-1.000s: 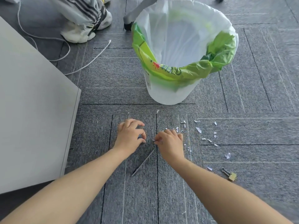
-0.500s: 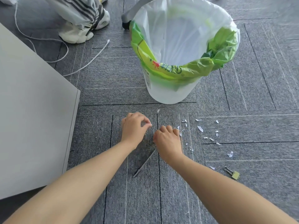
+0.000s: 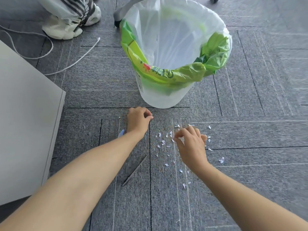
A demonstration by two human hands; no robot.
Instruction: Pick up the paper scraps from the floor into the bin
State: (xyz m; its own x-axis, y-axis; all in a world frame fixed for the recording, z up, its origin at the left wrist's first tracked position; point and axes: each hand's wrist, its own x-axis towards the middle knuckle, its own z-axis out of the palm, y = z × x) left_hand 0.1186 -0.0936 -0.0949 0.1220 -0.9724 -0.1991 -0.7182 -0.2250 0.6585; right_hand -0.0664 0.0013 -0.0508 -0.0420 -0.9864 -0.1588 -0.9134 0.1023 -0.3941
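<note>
Caught mid-gather over the paper scraps with the right hand, fingertips drawn together as if nipping one; cannot tell whether anything is caught. Leaves most of them strewn on the grey carpet, near the bin, none visibly inside. Split from the left hand in the past second, after working side by side at the tip of the tweezers. Left fingers now curled against the thumb just short of the bin's base; contents hidden, grasp impossible to tell. Suggests a first small haul heading binward, with plenty left. Flanked by a white cabinet, a cable and a sneaker.
</note>
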